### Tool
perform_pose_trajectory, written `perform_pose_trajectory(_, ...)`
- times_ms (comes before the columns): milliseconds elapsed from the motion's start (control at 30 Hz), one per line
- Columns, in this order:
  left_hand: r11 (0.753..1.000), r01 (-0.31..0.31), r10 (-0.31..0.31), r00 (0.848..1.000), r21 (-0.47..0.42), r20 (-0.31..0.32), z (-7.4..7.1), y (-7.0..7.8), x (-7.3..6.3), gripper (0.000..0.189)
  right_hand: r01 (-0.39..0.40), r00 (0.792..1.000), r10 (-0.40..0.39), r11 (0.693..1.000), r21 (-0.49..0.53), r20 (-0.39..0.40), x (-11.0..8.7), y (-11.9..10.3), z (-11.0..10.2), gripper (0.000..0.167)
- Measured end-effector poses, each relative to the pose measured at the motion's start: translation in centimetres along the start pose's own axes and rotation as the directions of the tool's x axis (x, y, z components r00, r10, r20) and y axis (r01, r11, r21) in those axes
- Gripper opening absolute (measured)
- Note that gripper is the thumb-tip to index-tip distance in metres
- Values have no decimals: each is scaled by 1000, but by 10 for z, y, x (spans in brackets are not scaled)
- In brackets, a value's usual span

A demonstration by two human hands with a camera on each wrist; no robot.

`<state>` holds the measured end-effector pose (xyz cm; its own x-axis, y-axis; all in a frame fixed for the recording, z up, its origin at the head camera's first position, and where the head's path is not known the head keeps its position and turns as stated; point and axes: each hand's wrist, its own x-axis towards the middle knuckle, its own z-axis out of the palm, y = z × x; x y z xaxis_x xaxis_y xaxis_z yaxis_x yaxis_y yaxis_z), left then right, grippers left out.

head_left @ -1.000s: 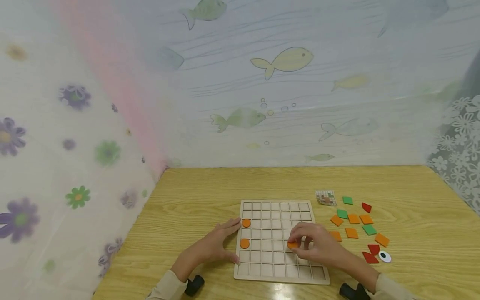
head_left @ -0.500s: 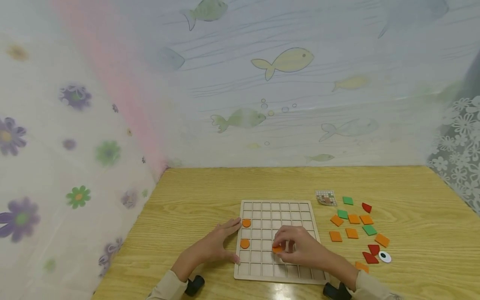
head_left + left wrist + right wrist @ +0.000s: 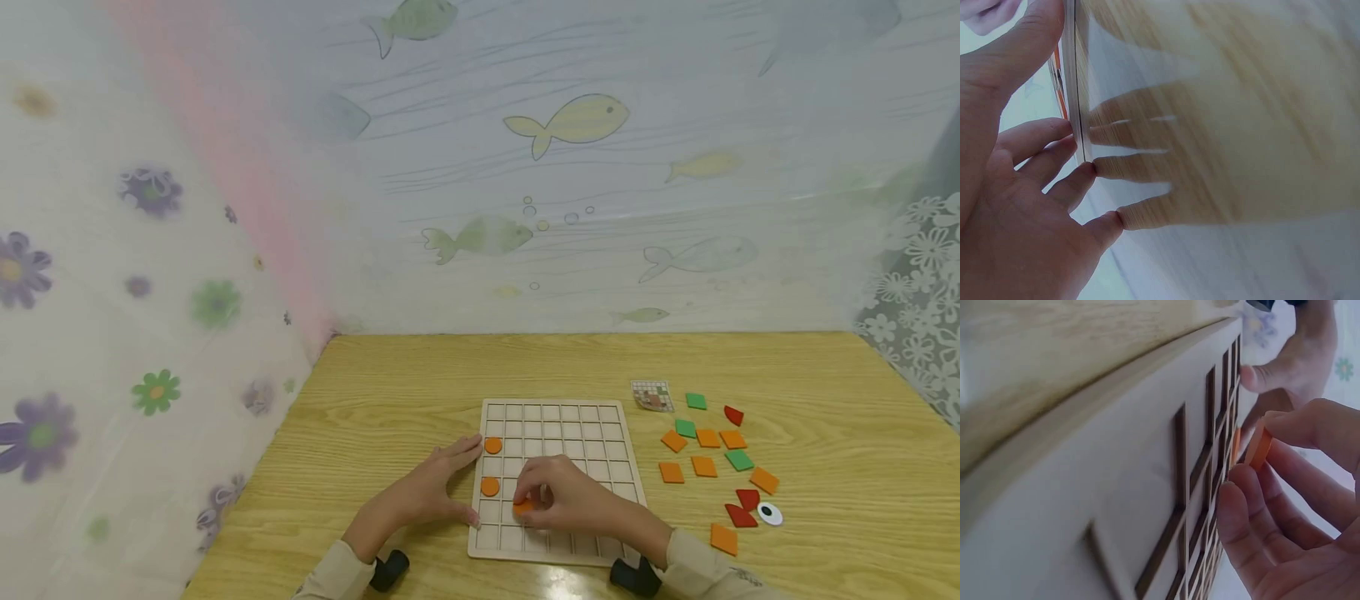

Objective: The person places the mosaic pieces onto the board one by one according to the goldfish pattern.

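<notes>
A wooden grid board [image 3: 558, 412] lies on the table with two orange round tiles in its leftmost column, an upper round tile [image 3: 492, 446] and a lower round tile [image 3: 490, 487]. My right hand [image 3: 573, 500] pinches another orange round tile [image 3: 1259, 445] between thumb and fingers, close over the board's lower left squares. In the right wrist view, fingertips of that hand come right at the grid. My left hand [image 3: 423, 492] spreads along the board's left edge, its fingertips and thumb touching the frame. The left wrist view shows those fingers [image 3: 1079, 181] straight against the side.
Right of the board lie loose pieces: several orange square tiles [image 3: 703, 467], green square tiles [image 3: 739, 460], red pieces [image 3: 741, 515] and a white eye disc [image 3: 769, 512]. A small picture card [image 3: 651, 396] sits near the board's top right corner. A patterned curtain [image 3: 480, 283] borders the table's back.
My right hand has carried the orange round tile leftward across the board, from its right half toward the left columns. The left hand has stayed at the edge.
</notes>
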<state>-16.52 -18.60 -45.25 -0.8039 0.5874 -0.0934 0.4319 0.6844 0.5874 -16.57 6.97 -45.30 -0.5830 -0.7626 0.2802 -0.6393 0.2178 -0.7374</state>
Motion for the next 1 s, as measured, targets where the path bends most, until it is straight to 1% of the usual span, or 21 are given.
perform_pose_trajectory(100,1000,8,-9,1000,6,3,0,-1,1,98,12,1000,-11,1000,-21,14,5,1,5,7)
perform_pose_trajectory(200,1000,11,-11,1000,8,3,0,-1,1,98,14,1000,-13,998,-62,25,8,1,9,6)
perform_pose_trajectory(467,1000,12,-13,1000,10,6,1,-1,1,99,45,999,-44,990,-132,10,12,0,14,4)
perform_pose_trajectory(700,1000,15,-15,1000,18,2,0,-2,1,98,-2,1000,3,994,-106,11,11,-5,19,4)
perform_pose_trajectory(767,1000,15,-15,1000,16,3,0,-3,1,98,-14,1000,15,993,-116,14,10,-8,19,4)
perform_pose_trajectory(900,1000,7,-7,1000,3,6,0,-3,2,98,-43,998,50,989,-142,46,8,-11,14,5)
perform_pose_trajectory(1000,1000,4,-4,1000,-2,8,1,-4,2,98,-57,994,70,986,-155,79,6,-14,8,10)
